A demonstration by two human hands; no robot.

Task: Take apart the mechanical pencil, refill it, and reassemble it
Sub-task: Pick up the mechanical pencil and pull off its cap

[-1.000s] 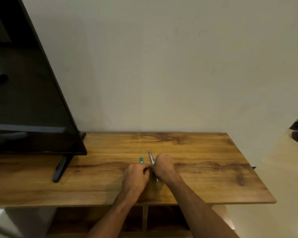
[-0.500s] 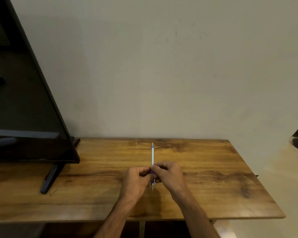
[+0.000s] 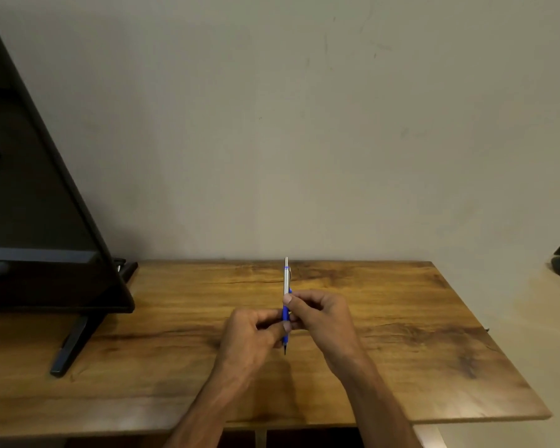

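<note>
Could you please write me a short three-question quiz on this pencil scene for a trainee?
1. True or false: the mechanical pencil lies flat on the wooden table.
2. Which hand grips the pencil higher up? A. left hand B. right hand
3. Fill in: the pencil's dark tip points ____.

Key:
1. False; both hands hold it upright above the table.
2. B; the right hand's fingers pinch it where the silver barrel meets the blue grip, the left hand holds the blue grip lower down.
3. Down, toward the table, with the silver end up.
</note>
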